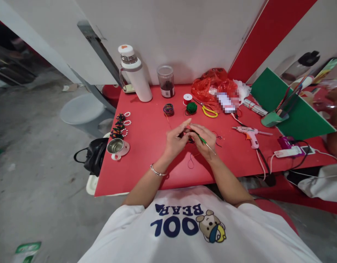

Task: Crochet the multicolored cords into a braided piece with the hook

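Observation:
Above the red table (pixel 146 157), my two hands meet close together. A crochet hook (pixel 203 140) with a green grip lies in my closed right hand (pixel 206 141), its metal end pointing down toward the wrist. My left hand (pixel 175 141) is closed on a small, dark multicoloured crochet piece (pixel 190 140), mostly hidden by the fingers. Thin yarn runs from a multicoloured yarn ball (pixel 168 109) toward my left hand. Beyond the hands sit a green yarn ball (pixel 192 107), a thread spool (pixel 187 99) and a yellow-handled cutting tool (pixel 209 111).
At left are a metal cup (pixel 125 149) and several beaded yarn pieces (pixel 119 126). A white flask (pixel 138 78), a jar (pixel 166 82) and a red plastic bag (pixel 209 84) stand behind. A pink glue gun (pixel 250 135), cables and a green board (pixel 291 106) are right.

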Demonstrator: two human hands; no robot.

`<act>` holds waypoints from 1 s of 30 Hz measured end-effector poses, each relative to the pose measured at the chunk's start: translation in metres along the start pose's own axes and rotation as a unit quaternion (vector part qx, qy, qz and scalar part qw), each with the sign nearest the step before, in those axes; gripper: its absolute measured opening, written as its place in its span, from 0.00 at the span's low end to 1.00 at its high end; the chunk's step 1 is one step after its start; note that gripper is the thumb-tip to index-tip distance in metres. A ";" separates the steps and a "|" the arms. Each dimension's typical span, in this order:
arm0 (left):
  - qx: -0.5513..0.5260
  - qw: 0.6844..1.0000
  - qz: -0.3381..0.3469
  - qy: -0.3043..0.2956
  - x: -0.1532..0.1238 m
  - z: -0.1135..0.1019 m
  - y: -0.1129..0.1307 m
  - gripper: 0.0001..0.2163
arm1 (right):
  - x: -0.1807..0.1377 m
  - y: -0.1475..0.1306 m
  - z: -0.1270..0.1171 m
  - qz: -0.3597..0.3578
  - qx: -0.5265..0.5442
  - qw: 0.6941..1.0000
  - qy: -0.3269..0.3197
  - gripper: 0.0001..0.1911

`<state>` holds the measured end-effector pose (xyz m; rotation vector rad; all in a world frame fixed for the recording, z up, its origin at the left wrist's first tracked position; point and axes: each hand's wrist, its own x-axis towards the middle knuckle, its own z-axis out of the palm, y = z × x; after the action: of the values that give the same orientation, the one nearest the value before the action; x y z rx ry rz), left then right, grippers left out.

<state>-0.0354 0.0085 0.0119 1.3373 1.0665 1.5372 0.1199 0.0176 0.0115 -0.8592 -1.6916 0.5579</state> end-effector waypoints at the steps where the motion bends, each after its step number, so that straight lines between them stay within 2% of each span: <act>1: -0.002 1.000 0.008 -0.004 0.000 0.000 0.000 0.20 | -0.001 0.000 0.000 -0.012 -0.011 1.000 0.017 0.14; 6: -0.029 0.999 0.011 -0.012 -0.001 0.005 0.002 0.19 | -0.006 0.001 0.001 -0.073 -0.034 0.992 0.096 0.12; 11: 0.016 1.000 0.003 0.012 -0.005 0.008 0.002 0.21 | -0.010 -0.001 0.002 -0.051 -0.049 0.992 0.106 0.14; 15: 0.050 0.999 -0.002 0.004 -0.007 0.007 0.005 0.27 | -0.010 -0.005 -0.003 0.005 -0.011 0.997 0.075 0.15; 21: 0.013 0.994 -0.085 -0.065 -0.007 0.003 0.016 0.35 | -0.005 -0.004 -0.018 0.089 0.095 0.991 -0.015 0.19; 25: 0.008 0.988 -0.115 -0.100 -0.005 -0.004 0.021 0.35 | -0.003 -0.006 -0.029 0.126 0.092 0.985 -0.073 0.21; 27: 0.003 0.987 -0.128 -0.093 -0.004 -0.005 0.023 0.34 | -0.005 -0.008 -0.029 0.123 0.061 0.989 -0.061 0.19; 30: -0.015 0.988 -0.141 -0.061 -0.003 -0.004 0.025 0.31 | -0.011 -0.012 -0.023 0.085 -0.005 0.996 -0.003 0.17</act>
<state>-0.0407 -0.0023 0.0345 1.1872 1.0979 1.2435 0.1406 -0.0003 0.0201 -1.0162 -1.6376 0.6689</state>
